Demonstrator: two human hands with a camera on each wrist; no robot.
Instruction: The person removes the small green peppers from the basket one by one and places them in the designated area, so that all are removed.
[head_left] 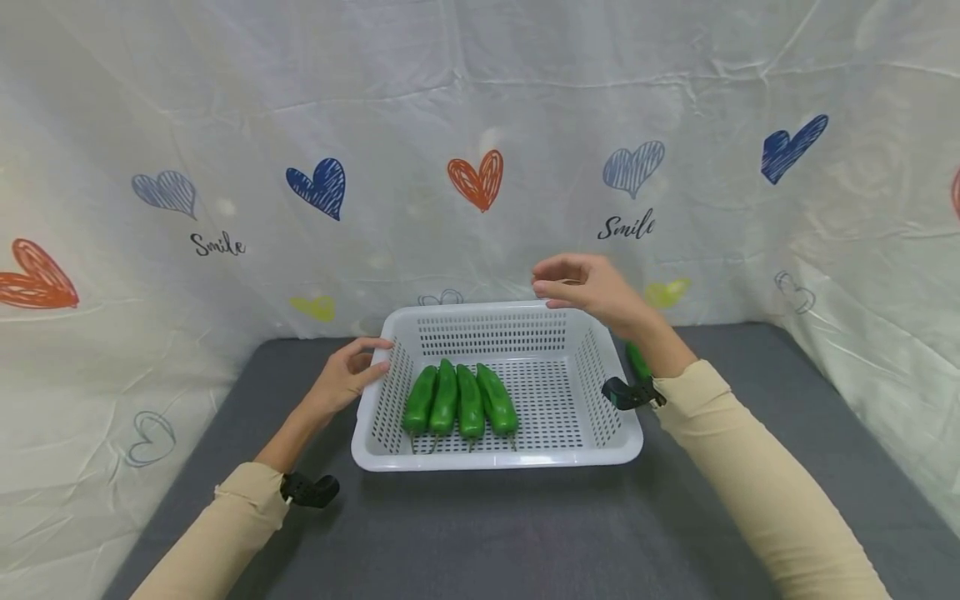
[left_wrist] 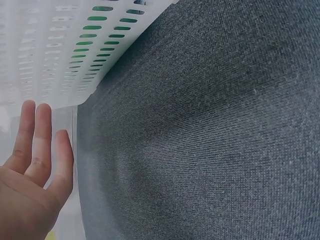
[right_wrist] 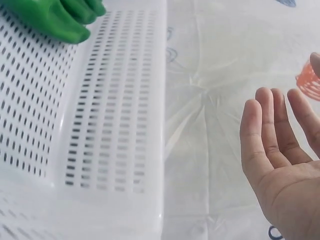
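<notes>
A white perforated plastic basket [head_left: 495,459] stands on the dark cloth. Several green peppers [head_left: 471,404] lie side by side in its left half, stems toward the near wall. At the basket's left rim is my left hand [head_left: 343,377], thumb and index fingertips at the edge; the left wrist view shows its other fingers [left_wrist: 41,135] fairly straight beside the outer wall. My right hand [head_left: 588,287] hovers above the far right rim, fingers loosely bent and holding nothing. Another green pepper [head_left: 637,360] lies right of the basket, partly hidden by the right forearm.
A dark grey cloth [head_left: 480,533] covers the table. Behind it hangs a pale sheet [head_left: 390,125] printed with hearts and words, close to the basket's far side. Both wrists carry small black cameras [head_left: 311,492].
</notes>
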